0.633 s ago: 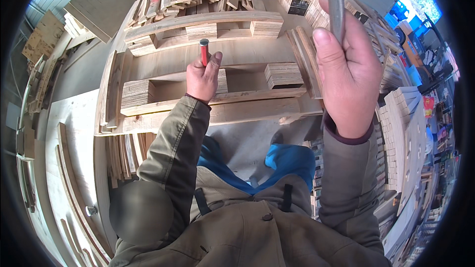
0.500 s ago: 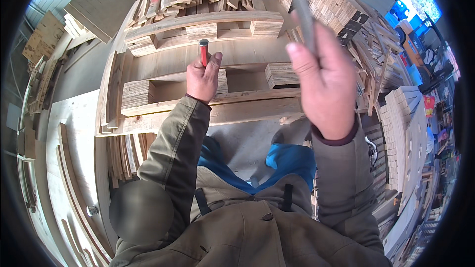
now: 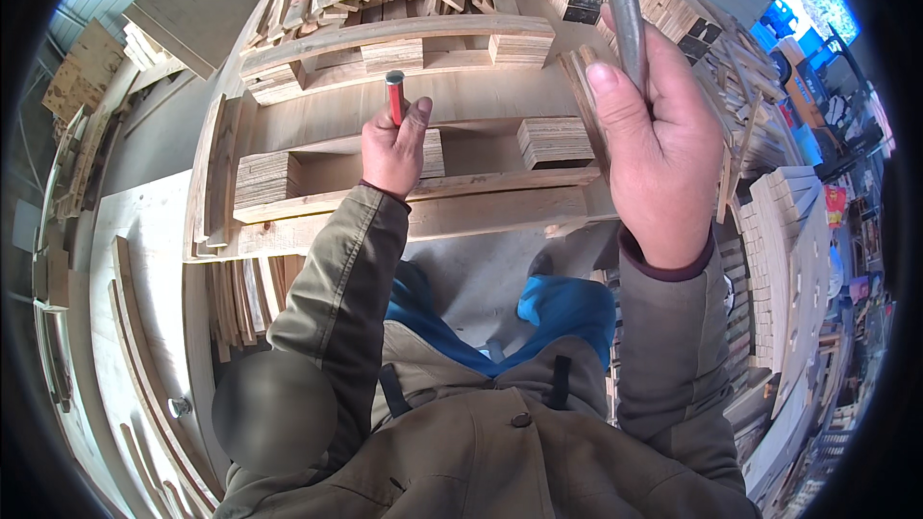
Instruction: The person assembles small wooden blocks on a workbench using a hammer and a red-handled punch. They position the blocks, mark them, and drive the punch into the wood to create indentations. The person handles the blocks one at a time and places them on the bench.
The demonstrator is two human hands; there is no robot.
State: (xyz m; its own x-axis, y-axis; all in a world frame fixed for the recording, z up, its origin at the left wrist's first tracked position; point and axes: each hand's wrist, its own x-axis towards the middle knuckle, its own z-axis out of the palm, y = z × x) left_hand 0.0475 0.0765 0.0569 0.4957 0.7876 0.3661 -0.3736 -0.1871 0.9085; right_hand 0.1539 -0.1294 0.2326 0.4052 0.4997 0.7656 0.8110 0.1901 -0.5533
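Over the workbench (image 3: 322,115), a grey bar (image 3: 627,24) runs out of view.

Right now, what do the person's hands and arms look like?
The left hand and right hand are bare, with no gloves. The left sleeve and right sleeve are long, wrinkly and brownish green. A narrow, dark reddish left cuff and a matching right cuff circle the wrists.
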